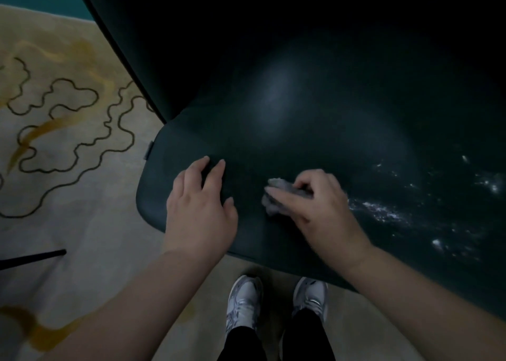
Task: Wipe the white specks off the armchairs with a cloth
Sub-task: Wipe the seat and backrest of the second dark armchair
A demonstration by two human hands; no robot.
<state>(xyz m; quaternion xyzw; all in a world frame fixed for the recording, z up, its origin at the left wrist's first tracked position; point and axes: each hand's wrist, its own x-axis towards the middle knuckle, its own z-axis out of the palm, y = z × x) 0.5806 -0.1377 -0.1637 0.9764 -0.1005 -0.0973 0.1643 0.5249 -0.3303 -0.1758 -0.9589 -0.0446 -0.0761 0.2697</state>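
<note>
A dark green armchair (315, 120) fills the upper and right part of the head view, its seat cushion right in front of me. White specks (383, 210) are scattered over the right side of the seat. My right hand (320, 204) grips a small grey cloth (276, 193) and holds it down on the seat near the front edge, just left of the specks. My left hand (202, 207) rests flat on the front left part of the cushion with its fingers spread.
A cream carpet (68, 141) with dark wavy lines and ochre patches lies to the left and under the chair. A thin black bar (32, 258) crosses it at the left edge. My two grey shoes (276, 297) stand right against the seat's front edge.
</note>
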